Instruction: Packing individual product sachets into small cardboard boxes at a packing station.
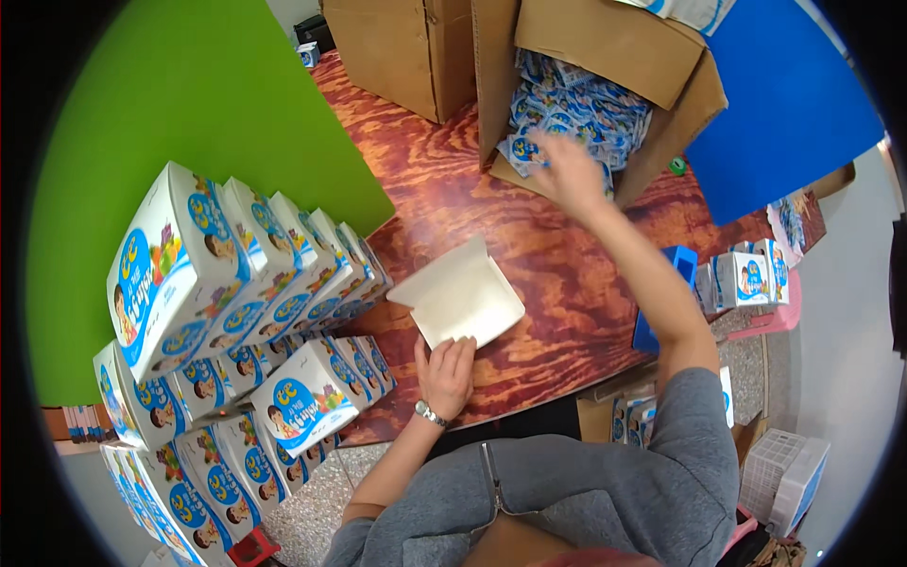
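Observation:
An open white carton box (470,300) lies on the table in front of me, its pale inside facing up and a flap raised at its far left. My left hand (446,375), with a metal watch on the wrist, grips the box's near edge, fingers over the rim. Farther off to the right, my right hand (570,172) reaches into the mouth of a large cardboard carton (675,142). That carton holds a heap of small blue-and-white sachets (590,109). The right fingers are at the sachets by the carton's left side; motion smears them, so their grip is unclear.
Stacked printed white boxes (179,274) rise at the left beside a green panel (208,142). Another cardboard carton (392,47) stands at the back. A blue panel (784,104) borders the right, with a blue holder (666,293) and more printed boxes (746,276) near the table's right edge.

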`<state>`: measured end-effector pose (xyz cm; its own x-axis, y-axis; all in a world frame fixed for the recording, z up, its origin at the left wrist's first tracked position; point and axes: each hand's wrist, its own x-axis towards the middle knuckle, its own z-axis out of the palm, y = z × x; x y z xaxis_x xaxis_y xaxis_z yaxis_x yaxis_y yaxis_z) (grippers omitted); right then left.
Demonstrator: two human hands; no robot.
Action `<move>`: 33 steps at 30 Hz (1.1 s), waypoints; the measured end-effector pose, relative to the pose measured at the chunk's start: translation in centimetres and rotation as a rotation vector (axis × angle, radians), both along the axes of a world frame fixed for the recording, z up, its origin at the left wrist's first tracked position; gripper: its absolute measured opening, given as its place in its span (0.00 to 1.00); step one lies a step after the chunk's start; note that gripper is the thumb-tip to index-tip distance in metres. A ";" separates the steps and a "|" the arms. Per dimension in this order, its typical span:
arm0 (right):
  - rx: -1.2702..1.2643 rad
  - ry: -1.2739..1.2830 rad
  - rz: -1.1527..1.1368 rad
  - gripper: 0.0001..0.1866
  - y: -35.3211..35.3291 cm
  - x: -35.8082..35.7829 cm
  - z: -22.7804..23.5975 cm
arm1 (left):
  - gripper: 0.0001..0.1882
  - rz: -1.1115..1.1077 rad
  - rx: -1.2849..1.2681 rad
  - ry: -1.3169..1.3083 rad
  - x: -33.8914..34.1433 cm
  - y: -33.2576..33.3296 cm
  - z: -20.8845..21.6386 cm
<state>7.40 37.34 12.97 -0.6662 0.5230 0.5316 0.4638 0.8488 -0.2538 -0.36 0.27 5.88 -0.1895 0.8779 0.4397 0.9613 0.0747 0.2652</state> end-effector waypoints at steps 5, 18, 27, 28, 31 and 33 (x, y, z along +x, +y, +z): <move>0.103 -0.164 -0.473 0.47 12.5 -5.9 0.2 | 0.18 -0.049 -0.026 -0.087 -0.1 0.2 0.3; 0.434 -0.159 -0.498 0.20 23.7 -9.0 -3.6 | 0.16 -0.057 -0.036 -0.198 -1.3 -1.3 -0.2; 0.273 -0.349 -0.291 0.38 15.8 -3.8 -5.0 | 0.18 0.006 0.001 -0.135 -1.3 -1.0 -0.4; 0.262 -0.369 -0.223 0.37 13.7 -3.1 -5.4 | 0.17 0.015 0.001 -0.118 -1.4 -1.1 -0.5; 0.282 -0.457 -0.133 0.36 10.0 -0.2 -7.8 | 0.16 0.032 0.031 -0.081 -1.4 -0.4 -0.2; 0.289 -0.486 -0.053 0.35 6.1 1.3 -9.2 | 0.16 0.064 0.057 -0.032 -1.5 -0.7 -0.1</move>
<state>8.68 43.49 3.79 -0.8469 0.4414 0.2966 0.5133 0.8242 0.2390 -1.89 -0.40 5.75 -0.2592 0.8370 0.4819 0.9461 0.1197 0.3010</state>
